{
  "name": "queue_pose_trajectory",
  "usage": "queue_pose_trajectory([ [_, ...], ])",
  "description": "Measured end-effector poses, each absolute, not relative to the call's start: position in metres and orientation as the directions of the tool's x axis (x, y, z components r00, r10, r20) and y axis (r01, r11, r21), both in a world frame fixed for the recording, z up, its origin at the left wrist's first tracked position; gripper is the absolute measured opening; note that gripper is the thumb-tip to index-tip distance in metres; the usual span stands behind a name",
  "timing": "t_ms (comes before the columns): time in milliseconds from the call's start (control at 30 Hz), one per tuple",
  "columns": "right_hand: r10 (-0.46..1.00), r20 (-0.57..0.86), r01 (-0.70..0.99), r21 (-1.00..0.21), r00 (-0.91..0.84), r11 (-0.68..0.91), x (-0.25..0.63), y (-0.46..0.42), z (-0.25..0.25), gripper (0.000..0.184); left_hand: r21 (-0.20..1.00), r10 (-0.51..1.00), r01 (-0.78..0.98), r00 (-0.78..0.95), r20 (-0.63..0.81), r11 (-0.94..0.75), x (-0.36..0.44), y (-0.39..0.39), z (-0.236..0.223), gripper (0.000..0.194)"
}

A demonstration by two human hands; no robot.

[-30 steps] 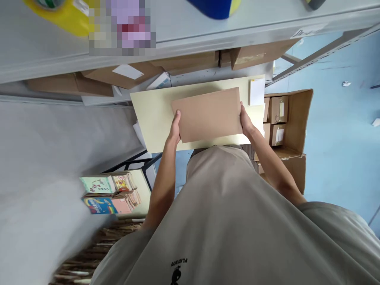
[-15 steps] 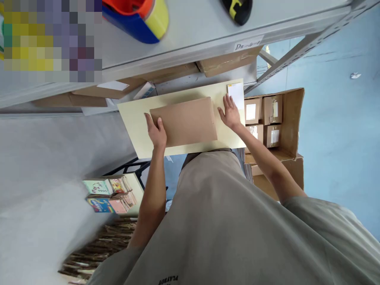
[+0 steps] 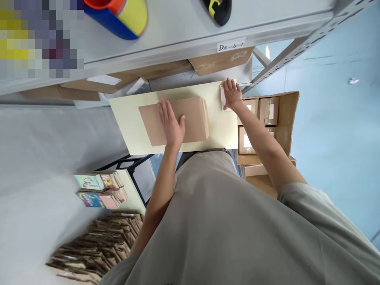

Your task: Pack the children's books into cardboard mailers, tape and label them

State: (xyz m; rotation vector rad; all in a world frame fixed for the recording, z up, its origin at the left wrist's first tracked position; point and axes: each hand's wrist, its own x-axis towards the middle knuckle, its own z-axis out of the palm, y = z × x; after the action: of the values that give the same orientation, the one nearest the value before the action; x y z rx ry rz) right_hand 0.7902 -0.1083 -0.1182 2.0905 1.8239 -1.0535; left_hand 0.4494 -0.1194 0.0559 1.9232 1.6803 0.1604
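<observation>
A flat brown cardboard piece, perhaps a folded carton (image 3: 194,118), lies on a pale yellow board (image 3: 219,134) in front of my waist. My left hand (image 3: 172,124) rests flat on top of it, fingers extended and thumb out to the side. At the board's right end is a small white pad of paper, perhaps labels (image 3: 222,99). My right hand (image 3: 232,94) lies over that pad with fingers stretched out, covering most of it.
Behind the board stands a grey metal shelf (image 3: 178,43) with brown cartons (image 3: 221,61) below. An open box (image 3: 286,122) of small cartons is at right. Several books (image 3: 92,200) and a stack of flattened cardboard (image 3: 97,245) sit at lower left.
My left hand has moved from the cardboard's left edge onto its top. My right hand has shifted up onto the white pad. The whole view has slid slightly left.
</observation>
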Motion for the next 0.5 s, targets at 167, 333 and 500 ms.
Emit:
queue_pose_trajectory([
  [167, 0.836, -0.547, 0.906, -0.337, 0.033, -0.256, 0.782, -0.114, -0.120, 0.118, 0.518, 0.931, 0.855, 0.216, -0.295, -0.034, 0.474, -0.131, 0.062, 0.084],
  [333, 0.928, -0.351, 0.799, -0.519, 0.126, -0.304, 0.773, -0.140, -0.107, 0.087, 0.573, 0.917, 0.817, 0.271, -0.291, -0.060, 0.500, -0.133, 0.075, 0.091],
  [500, 0.935, -0.307, 0.721, -0.607, 0.175, -0.334, 0.761, -0.182, -0.079, 0.080, 0.594, 0.850, 0.762, 0.471, -0.237, -0.257, 0.540, -0.149, 0.073, 0.093],
])
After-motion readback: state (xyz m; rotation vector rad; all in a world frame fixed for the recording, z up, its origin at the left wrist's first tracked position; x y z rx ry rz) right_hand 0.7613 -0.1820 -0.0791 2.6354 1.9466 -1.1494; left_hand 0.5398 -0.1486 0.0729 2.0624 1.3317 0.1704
